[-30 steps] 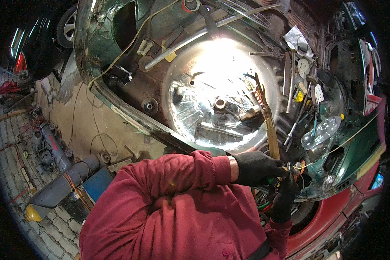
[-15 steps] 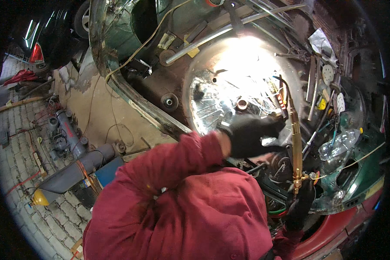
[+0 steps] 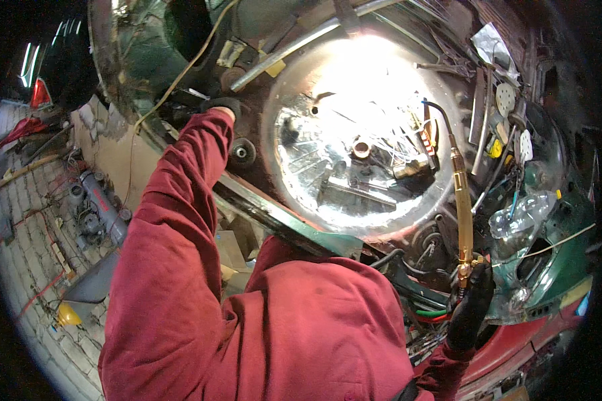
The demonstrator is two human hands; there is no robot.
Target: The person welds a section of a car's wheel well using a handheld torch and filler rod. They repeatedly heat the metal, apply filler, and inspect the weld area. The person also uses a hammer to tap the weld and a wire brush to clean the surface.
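My right hand [image 3: 473, 301], in a black glove, is closed round the lower end of a brass welding torch [image 3: 461, 207], with the thumb side by its valve knob. The torch stands lengthwise over the right of the round wheel well, its thin bent nozzle curving left at the far end, where a small blue point shows. My left hand [image 3: 222, 104], also gloved in black, reaches far left into the car's boot, by a small dark and silver item. Its fingers are hidden behind the sleeve and wrist. A grinding-disc-like round part [image 3: 241, 153] lies just nearer than that hand.
Brightly lit, the wheel well [image 3: 271, 160] holds loose rods and metal pieces. Tools, perforated discs [image 3: 505, 98] and a clear plastic bottle [image 3: 525, 215] crowd the right. A green body edge [image 3: 294, 230] runs before me. Grey cylinder [image 3: 104, 207] and bricks [image 3: 30, 234] lie left.
My left hand has swung from over the near side of the wheel well to the far left of the boot. The right hand keeps its hold on the torch. The whole view has shifted slightly.
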